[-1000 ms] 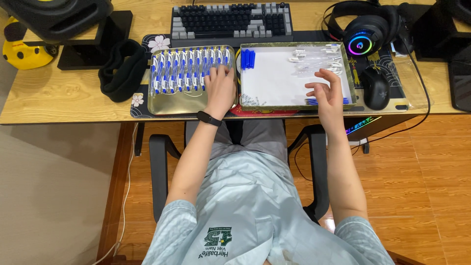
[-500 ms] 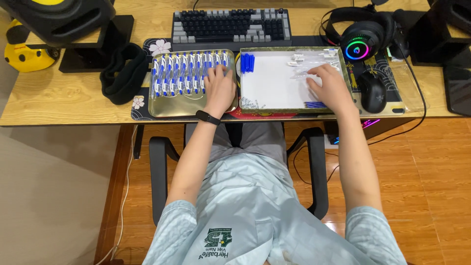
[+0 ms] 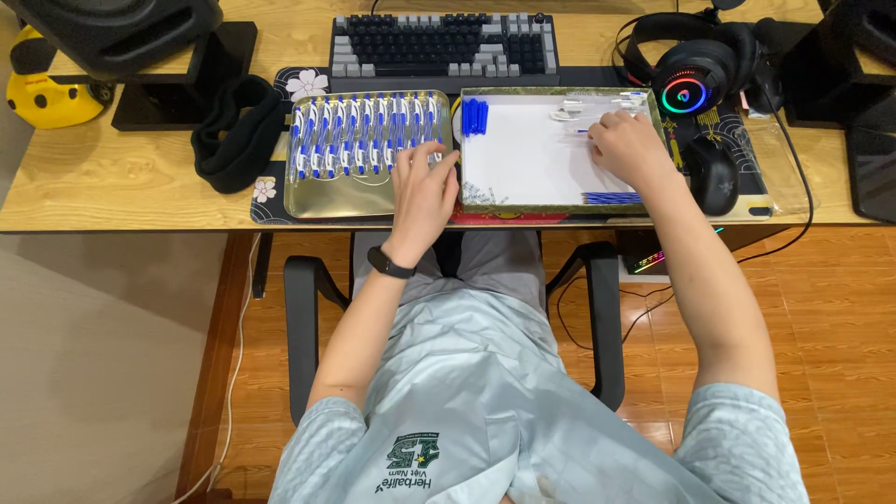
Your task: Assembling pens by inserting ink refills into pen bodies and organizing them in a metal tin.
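Gold tray (image 3: 308,201), desk's front edge: row of finished blue-and-white pens (image 3: 359,135) nearly fills it. Left hand (image 3: 422,191) rests open-fingered on its right rim, holding nothing. White tray (image 3: 523,177): blue caps (image 3: 474,116), refills (image 3: 611,197), few clear parts left. Right hand (image 3: 627,145) curled over them; grip unclear.

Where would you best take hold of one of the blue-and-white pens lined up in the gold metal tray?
Probably mid-barrel, from above. The blue-and-white pens lie flat, side by side in a tight row in the gold metal tray, so only their tops are free; a pinch from above could lift one clear of its neighbours. The left hand sits nearest.
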